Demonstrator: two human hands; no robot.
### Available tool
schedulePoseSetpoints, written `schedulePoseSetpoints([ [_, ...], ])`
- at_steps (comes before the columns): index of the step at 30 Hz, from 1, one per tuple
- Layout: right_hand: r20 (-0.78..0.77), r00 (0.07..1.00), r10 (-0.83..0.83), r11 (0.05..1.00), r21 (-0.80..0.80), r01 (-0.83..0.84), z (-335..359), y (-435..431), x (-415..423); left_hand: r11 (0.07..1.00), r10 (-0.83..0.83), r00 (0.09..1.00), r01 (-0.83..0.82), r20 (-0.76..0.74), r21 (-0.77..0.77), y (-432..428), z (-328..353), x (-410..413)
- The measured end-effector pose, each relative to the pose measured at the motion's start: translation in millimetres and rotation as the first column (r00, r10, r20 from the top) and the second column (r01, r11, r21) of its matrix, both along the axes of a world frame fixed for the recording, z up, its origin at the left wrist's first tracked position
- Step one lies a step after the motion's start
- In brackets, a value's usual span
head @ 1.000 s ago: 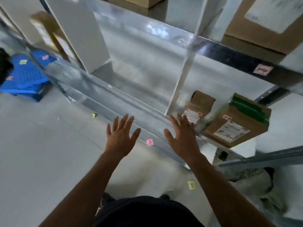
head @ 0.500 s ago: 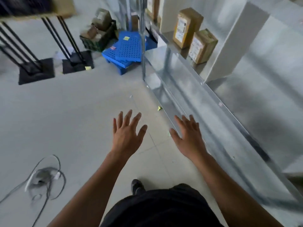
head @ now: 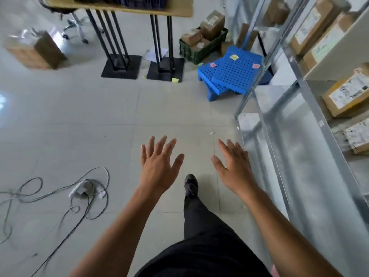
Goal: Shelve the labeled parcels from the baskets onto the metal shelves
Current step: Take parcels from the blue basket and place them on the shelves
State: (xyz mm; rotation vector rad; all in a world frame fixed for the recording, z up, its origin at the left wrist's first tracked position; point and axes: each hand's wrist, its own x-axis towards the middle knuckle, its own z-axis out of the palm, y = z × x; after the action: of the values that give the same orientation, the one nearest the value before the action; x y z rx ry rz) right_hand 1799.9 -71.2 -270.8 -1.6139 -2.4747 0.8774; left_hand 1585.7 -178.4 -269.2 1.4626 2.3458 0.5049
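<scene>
My left hand [head: 158, 163] and my right hand [head: 233, 165] are held out in front of me over the tiled floor, fingers spread, both holding nothing. A dark green basket [head: 201, 47] with several brown labeled parcels [head: 212, 24] stands on the floor ahead, beyond two overturned blue baskets [head: 231, 70]. The metal shelves [head: 295, 120] run along my right side, with labeled cardboard parcels [head: 347, 92] standing on them.
A table on black metal legs [head: 117, 56] stands ahead at the left. A wrapped cardboard box [head: 38, 49] sits at far left. Loose cables and a power strip [head: 81, 188] lie on the floor at left. My foot [head: 190, 184] steps forward between my hands.
My view has swung left, away from the shelf face and toward the open floor and the baskets. Both hands stay spread and hold nothing.
</scene>
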Motion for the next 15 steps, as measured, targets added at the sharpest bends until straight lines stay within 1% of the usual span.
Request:
schedulePoseSetpoints([
  [4, -0.052, 0.996, 0.074, 0.996, -0.037, -0.076, -4.1, 83.4, -63.2, 0.999, 0.026, 0.999, -0.027, -0.032, -0.038, 71.2, 6.9, -55.9],
  [8, -0.080, 0.988, 0.135, 0.990, -0.026, -0.137, 7.9, 172.5, -122.2, 0.996, 0.036, 0.996, -0.042, -0.085, -0.076, 148.8, 20.0, -111.9],
  [12, -0.043, 0.979, 0.201, 0.979, 0.023, -0.200, 17.8, 254.6, -174.2, 0.991, 0.099, 0.989, -0.107, -0.106, -0.075, 217.6, 30.3, -165.4],
  [15, -0.021, 0.971, 0.240, 0.971, 0.016, -0.240, 24.5, 298.9, -217.1, 0.984, 0.153, 0.984, -0.160, -0.089, -0.083, 252.9, 36.6, -200.9],
])
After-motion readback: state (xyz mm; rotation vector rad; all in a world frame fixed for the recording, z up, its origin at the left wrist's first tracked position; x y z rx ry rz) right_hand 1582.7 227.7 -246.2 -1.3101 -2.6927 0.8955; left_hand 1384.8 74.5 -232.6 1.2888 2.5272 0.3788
